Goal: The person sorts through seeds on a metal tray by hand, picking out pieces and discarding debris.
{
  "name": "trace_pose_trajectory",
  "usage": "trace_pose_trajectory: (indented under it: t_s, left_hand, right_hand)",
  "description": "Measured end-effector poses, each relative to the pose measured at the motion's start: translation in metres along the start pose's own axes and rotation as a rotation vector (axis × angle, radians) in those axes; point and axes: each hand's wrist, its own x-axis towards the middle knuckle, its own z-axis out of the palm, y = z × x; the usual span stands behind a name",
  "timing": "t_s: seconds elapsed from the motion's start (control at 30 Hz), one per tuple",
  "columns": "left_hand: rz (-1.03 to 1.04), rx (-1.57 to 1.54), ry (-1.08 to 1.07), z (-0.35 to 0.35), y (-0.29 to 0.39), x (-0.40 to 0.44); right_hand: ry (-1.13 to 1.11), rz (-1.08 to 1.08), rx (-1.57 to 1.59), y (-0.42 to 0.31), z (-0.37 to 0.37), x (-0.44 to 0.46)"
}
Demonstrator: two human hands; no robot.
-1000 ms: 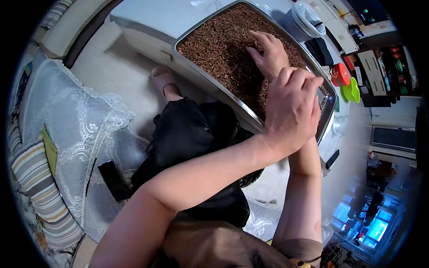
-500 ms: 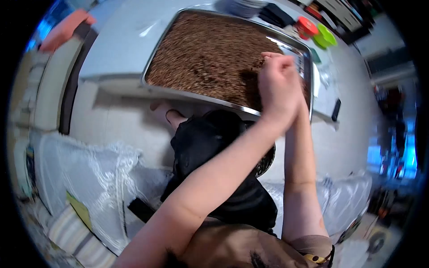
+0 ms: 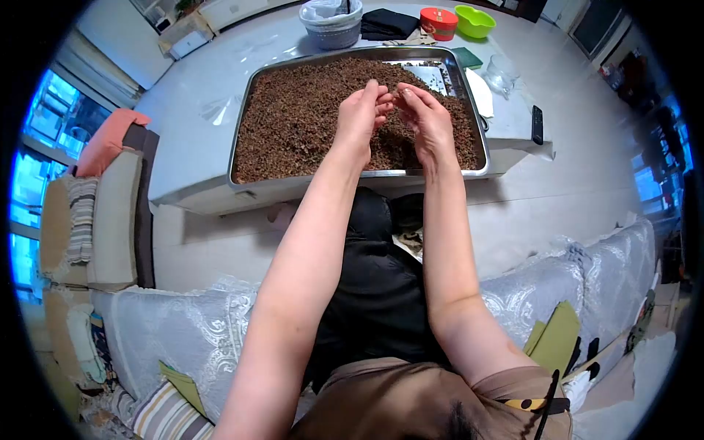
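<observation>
A large shallow metal tray (image 3: 488, 150) lies on the table, spread with a thick layer of small, dark brown dried bits (image 3: 301, 117) whose kind I cannot make out. Above its right half my left hand (image 3: 359, 121) is closed, the thumb up against curled fingers. Close beside it, my right hand (image 3: 427, 123) is closed too, thumb and forefinger pinched near the left fingertips. Whatever lies between the fingers is too small to name. At the tray's back right corner the metal bottom shows, with a few scattered bits.
Behind the tray stand a lined grey basket (image 3: 330, 33), a folded black cloth (image 3: 389, 24), a red round box (image 3: 438, 23) and a green bowl (image 3: 475, 22). To the right are a clear plastic bag (image 3: 501, 77) and a black remote (image 3: 537, 125). A lace-covered sofa (image 3: 183, 323) is near me.
My hands were crossed or clasped at the tray's right end; now they are apart, side by side, with fingertips close. The view has turned and shows more of the room.
</observation>
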Motion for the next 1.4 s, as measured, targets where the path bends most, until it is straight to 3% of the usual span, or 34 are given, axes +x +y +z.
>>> trace_pose_trajectory:
  t_s: [0.17,0.3,0.43,0.73,1.1,1.2,1.3,1.4]
  left_hand:
    - [0.137,0.244,-0.132,0.006,-0.005,0.018]
    - [-0.07,0.289,-0.169,0.001,-0.009,0.037]
    - [-0.234,0.09,-0.282,0.0,-0.017,0.046]
    - [-0.044,0.267,-0.226,0.004,-0.011,0.04]
    - [0.007,0.286,-0.167,0.009,-0.011,0.034]
    - [-0.004,0.322,-0.173,0.013,-0.01,0.03]
    - [0.007,0.341,-0.187,0.009,-0.011,0.028]
    - [0.011,0.354,-0.194,0.006,-0.011,0.028]
  right_hand:
    - [0.078,-0.134,-0.089,0.009,0.002,0.007]
    - [0.1,-0.049,-0.05,0.016,-0.009,0.0]
    - [0.091,-0.096,-0.097,0.014,-0.021,-0.003]
    - [0.001,-0.167,-0.159,0.014,-0.024,0.004]
    - [0.032,-0.383,-0.364,0.017,-0.022,0.006]
    - [0.13,-0.272,-0.385,0.014,-0.023,0.002]
    - [0.119,-0.361,-0.541,0.023,-0.032,0.009]
    - [0.104,-0.179,-0.343,0.02,-0.028,0.004]
